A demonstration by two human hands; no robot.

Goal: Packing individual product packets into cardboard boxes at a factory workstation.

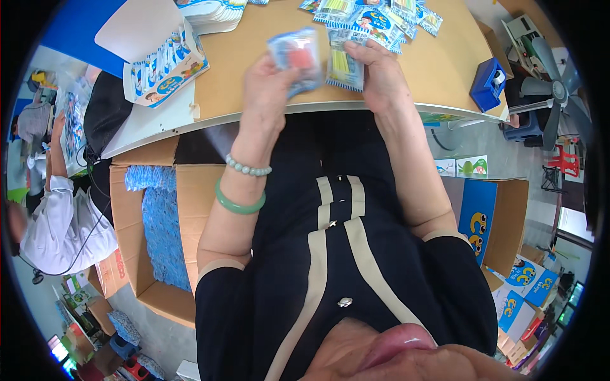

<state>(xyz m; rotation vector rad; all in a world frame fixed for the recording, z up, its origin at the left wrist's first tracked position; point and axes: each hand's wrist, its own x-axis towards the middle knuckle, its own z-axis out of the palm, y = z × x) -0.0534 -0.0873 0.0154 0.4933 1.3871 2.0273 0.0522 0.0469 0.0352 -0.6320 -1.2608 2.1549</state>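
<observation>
My left hand is closed on a small clear-and-blue plastic packet with something red inside; the packet is slightly blurred. Close beside it, my right hand grips another packet, blue-striped at its ends, with yellow-green sticks showing through. Both are held above the tan tabletop, near its front edge. Just beyond my right hand lies a pile of similar packets. To the left, an open white display box holds a row of upright packets.
Flat white cartons are stacked at the far left. A blue tape dispenser stands at the table's right edge. Below left, a cardboard box contains blue packaging. A fan is at right; a person in a white shirt works at left.
</observation>
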